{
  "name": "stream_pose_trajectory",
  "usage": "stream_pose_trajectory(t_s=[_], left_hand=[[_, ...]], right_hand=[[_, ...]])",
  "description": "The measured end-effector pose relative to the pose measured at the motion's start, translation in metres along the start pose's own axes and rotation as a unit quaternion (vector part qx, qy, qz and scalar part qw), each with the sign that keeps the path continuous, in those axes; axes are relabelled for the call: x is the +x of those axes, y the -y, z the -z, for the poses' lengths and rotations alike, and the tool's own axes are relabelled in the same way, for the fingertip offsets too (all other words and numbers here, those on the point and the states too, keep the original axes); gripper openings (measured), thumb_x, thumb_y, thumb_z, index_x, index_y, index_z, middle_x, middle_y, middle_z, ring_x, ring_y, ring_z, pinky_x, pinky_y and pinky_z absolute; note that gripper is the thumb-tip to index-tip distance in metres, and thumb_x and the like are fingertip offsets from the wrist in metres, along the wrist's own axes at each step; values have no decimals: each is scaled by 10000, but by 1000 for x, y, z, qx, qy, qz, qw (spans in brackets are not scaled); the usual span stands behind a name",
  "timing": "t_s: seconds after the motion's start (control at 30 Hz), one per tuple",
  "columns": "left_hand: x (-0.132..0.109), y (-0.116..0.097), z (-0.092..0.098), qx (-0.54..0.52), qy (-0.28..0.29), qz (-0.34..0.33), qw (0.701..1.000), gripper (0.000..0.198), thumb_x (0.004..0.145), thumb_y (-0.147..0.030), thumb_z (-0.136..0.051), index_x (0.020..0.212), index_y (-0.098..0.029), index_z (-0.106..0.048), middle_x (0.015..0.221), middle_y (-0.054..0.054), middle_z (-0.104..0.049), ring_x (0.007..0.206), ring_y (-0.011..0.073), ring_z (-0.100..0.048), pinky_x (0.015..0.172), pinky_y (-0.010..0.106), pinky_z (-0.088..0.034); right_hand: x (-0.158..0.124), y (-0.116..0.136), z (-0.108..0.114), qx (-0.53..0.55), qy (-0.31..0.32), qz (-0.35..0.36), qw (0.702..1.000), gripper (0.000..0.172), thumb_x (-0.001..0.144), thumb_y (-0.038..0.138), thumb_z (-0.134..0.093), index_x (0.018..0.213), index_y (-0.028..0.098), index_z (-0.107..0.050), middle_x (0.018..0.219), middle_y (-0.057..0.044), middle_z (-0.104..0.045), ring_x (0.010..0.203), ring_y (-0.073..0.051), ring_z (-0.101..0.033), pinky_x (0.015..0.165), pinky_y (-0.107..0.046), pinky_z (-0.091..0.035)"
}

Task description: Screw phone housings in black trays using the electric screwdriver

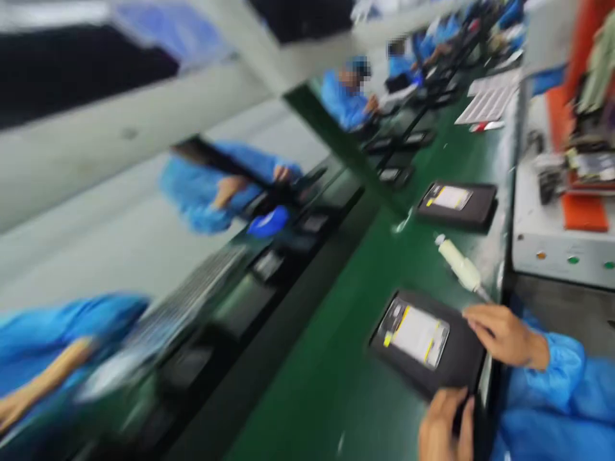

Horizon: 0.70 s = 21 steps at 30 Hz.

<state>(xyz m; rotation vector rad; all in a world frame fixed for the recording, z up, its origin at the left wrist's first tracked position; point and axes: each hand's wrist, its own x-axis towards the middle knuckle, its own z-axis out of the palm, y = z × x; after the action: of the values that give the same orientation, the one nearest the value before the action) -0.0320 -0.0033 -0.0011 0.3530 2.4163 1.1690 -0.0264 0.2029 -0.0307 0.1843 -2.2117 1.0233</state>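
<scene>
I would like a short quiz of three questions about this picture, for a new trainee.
1. True or false: both hands touch the nearest black tray.
2. Which colour is the belt? A red, B green, C white.
3. What lies between the nearest tray and the second tray?

Key
1. True: the left hand is at its near edge, the right hand at its far corner.
2. B.
3. A white tool.

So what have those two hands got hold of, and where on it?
A black tray: the left hand grips its near edge, the right hand rests on its far corner.
</scene>
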Motion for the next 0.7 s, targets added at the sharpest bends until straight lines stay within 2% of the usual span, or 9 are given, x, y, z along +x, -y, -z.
stream_pose_trajectory(t_s=[0.07,0.13,0.2,0.27,0.33,0.43,0.57,0.63,0.7], left_hand=[[-11,0,4,-82,6,56,995,254,737,-467,-712,916,-290,-746,957,88,-719,988,280,-650,935,411,-514],[-11,-1,13,-250,-35,117,960,387,709,-403,-752,1058,-240,-707,1116,101,-697,1103,278,-615,991,404,-481],[-5,-2,24,-428,-100,165,883,486,687,-332,-779,1141,-217,-651,1296,106,-612,1233,277,-540,1021,404,-461],[3,-3,34,-540,-135,191,809,468,706,-262,-759,1146,-177,-625,1358,135,-558,1267,286,-512,1024,420,-460],[13,-5,41,-588,-134,205,771,430,740,-196,-712,1148,-125,-599,1310,182,-580,1225,292,-550,1009,433,-471],[27,-7,44,-603,-127,209,760,374,760,-141,-669,1121,-104,-575,1185,183,-641,1129,263,-614,983,413,-488],[46,-9,41,-575,-133,197,783,258,755,-174,-689,991,-147,-587,1005,106,-689,972,196,-661,892,376,-541],[58,-12,38,-551,-122,193,802,223,763,-226,-696,952,-146,-609,953,98,-697,856,174,-670,758,324,-575],[71,-16,33,-514,-91,190,832,264,759,-291,-710,953,-124,-644,891,107,-705,717,166,-657,570,266,-554]], right_hand=[[-2,-3,-17,17,28,-16,999,298,964,136,-365,1109,128,-625,1144,-112,-648,1064,-178,-625,923,-313,-547],[0,-12,-29,19,61,-37,997,304,971,157,-377,1164,127,-609,1240,-116,-602,1146,-193,-588,991,-351,-524],[3,-18,-35,8,105,-46,993,317,979,192,-388,1213,117,-588,1274,-127,-579,1183,-210,-564,1028,-382,-504],[3,-21,-35,-22,153,-39,987,355,981,213,-390,1278,104,-550,1306,-140,-552,1240,-233,-516,1064,-418,-472],[2,-21,-33,-61,190,-23,980,397,972,193,-372,1323,77,-517,1358,-158,-502,1306,-259,-444,1094,-451,-437],[-1,-23,-32,-100,226,3,969,439,935,103,-322,1319,50,-528,1423,-178,-422,1351,-278,-377,1106,-477,-416],[-4,-31,-36,-99,242,28,965,472,879,30,-323,1272,66,-583,1434,-182,-406,1350,-281,-378,1098,-487,-419],[-4,-32,-38,-96,238,32,966,471,872,24,-333,1263,67,-592,1423,-189,-418,1342,-283,-388,1093,-491,-422],[-3,-29,-40,-98,237,22,966,476,863,17,-337,1261,65,-595,1421,-199,-417,1340,-289,-391,1086,-501,-423]])
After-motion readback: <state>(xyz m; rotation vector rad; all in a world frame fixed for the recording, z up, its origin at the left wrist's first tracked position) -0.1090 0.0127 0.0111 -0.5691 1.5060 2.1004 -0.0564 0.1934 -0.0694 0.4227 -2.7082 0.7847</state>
